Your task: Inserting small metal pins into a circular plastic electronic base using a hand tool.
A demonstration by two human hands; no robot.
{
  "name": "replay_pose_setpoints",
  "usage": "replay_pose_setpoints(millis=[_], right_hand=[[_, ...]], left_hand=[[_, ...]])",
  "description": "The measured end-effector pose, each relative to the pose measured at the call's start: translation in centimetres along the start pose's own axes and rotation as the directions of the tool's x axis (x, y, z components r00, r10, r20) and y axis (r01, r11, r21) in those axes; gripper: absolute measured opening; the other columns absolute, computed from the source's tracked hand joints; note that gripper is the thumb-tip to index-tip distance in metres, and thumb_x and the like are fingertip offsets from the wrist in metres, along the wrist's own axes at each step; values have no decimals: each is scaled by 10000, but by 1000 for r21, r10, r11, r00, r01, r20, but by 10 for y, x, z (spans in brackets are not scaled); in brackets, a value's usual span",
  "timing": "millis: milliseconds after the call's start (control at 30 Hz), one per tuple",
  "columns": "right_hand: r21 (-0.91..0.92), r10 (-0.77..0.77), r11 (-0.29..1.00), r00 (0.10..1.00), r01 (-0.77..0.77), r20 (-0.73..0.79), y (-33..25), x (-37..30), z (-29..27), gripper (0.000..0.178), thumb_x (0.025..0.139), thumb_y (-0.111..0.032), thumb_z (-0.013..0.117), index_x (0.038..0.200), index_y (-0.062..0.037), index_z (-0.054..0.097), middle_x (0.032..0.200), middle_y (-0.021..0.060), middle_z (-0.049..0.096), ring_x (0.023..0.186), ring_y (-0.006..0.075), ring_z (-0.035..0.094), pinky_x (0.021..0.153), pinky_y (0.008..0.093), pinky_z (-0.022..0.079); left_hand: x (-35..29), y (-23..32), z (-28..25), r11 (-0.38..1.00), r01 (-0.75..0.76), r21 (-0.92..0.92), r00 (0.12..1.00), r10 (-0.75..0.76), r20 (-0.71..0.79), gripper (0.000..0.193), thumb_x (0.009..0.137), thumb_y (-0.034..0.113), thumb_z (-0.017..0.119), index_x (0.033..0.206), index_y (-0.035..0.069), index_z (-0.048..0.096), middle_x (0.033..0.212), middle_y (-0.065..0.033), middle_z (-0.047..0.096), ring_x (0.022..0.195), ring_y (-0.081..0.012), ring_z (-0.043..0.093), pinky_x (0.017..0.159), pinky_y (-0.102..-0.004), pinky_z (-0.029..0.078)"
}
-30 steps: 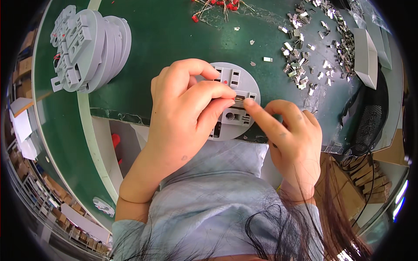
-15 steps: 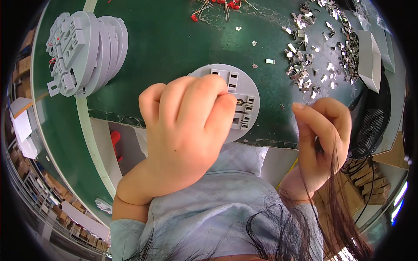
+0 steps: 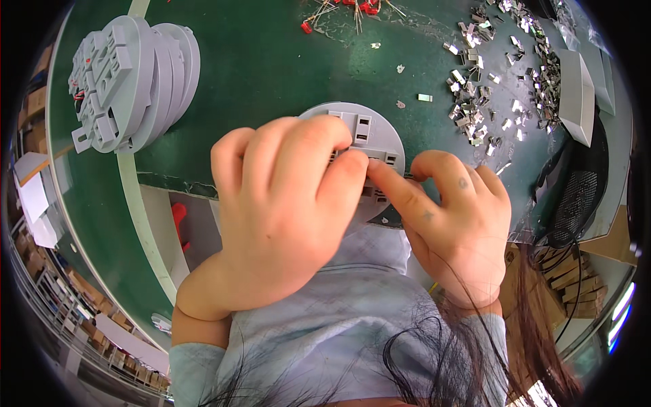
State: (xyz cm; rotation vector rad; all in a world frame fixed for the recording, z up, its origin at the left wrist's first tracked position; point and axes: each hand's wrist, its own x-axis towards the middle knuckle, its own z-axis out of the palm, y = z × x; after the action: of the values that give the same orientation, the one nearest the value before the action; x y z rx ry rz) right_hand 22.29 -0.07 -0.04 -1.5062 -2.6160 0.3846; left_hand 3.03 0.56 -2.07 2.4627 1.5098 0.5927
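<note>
A round grey plastic disc point(image 3: 363, 129) with square slots is held at the near edge of the green table point(image 3: 271, 68). My left hand point(image 3: 285, 203) wraps over its left and lower part and grips it. My right hand point(image 3: 454, 210) is at the disc's right side, its forefinger pressed against the slots next to my left thumb. Whether a small metal piece sits under the fingertip is hidden.
A stack of the same grey discs point(image 3: 129, 81) leans at the far left. Several small metal clips point(image 3: 495, 88) lie scattered at the far right beside a grey box point(image 3: 576, 95). Red-tipped parts point(image 3: 339, 10) lie at the far edge. A black mesh object point(image 3: 576, 197) sits right.
My right hand had drawn away to the right half a second ago; it is now back at the disc with the forefinger on the slots. My left hand kept its grip.
</note>
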Motion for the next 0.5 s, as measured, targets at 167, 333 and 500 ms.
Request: replay_pose_setpoints(millis=[167,333,500], right_hand=[[-181,43,983,995,-26,94,-13,4,-9,424,715,-118,679,1117,-243,727,879,-38,563,669,137,568,588,312,397],[-195,23,981,996,-6,84,-12,8,-10,423,725,-126,670,1131,-238,714,873,-41,565,667,133,569,597,308,393],[-224,32,974,997,-15,74,-14,5,-8,421,715,-113,672,1120,-222,711,861,-35,565,667,143,573,586,315,399]], left_hand=[[-4,-15,7,957,112,-268,994,-104,43,249,711,-13,800,925,83,716,1110,-52,600,995,-233,572,850,-372,460],[-3,-20,19,887,98,-452,994,-112,-4,231,725,-60,770,912,59,704,1164,-99,589,1033,-266,577,880,-362,517],[-1,-22,22,890,42,-454,997,-69,-43,208,729,-66,753,887,53,690,1204,-109,597,1064,-279,580,908,-375,518]])
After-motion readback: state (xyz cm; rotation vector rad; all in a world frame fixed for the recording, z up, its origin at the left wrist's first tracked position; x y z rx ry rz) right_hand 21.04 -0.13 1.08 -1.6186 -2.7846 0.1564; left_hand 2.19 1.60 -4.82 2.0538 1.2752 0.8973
